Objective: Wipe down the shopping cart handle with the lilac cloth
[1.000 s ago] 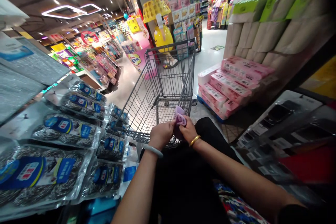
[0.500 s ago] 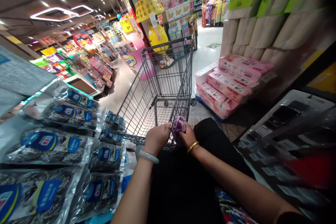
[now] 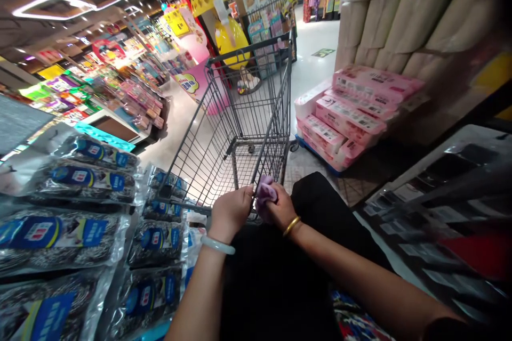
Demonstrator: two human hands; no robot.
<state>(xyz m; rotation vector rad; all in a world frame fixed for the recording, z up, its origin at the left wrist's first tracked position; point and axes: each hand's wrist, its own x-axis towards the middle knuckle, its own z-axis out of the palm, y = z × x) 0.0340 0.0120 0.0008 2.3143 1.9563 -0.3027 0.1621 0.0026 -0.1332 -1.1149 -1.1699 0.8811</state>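
Observation:
A dark wire shopping cart (image 3: 236,117) stands in front of me, its basket seen from above with nothing in it. At the cart's near right corner, my left hand (image 3: 232,210) is closed around the top rim; a pale bangle circles that wrist. Close beside it, my right hand (image 3: 283,206) is closed on a crumpled purple cloth (image 3: 265,194), which lies against the wire side of the cart. A gold bracelet is on the right wrist. The fingertips of both hands are partly hidden.
Shiny bags of a dark dried food (image 3: 60,229) are stacked at left. Pink tissue packs (image 3: 348,117) lie on a blue pallet at right, below tall wrapped paper rolls (image 3: 384,32). Hanging black packages (image 3: 432,181) line the near right. A yellow display figure (image 3: 232,40) stands beyond the cart.
The scene shifts slightly left and up in the view. The right hand stays by the cart rim, and the cloth's folds look a little different. The left hand keeps its hold.

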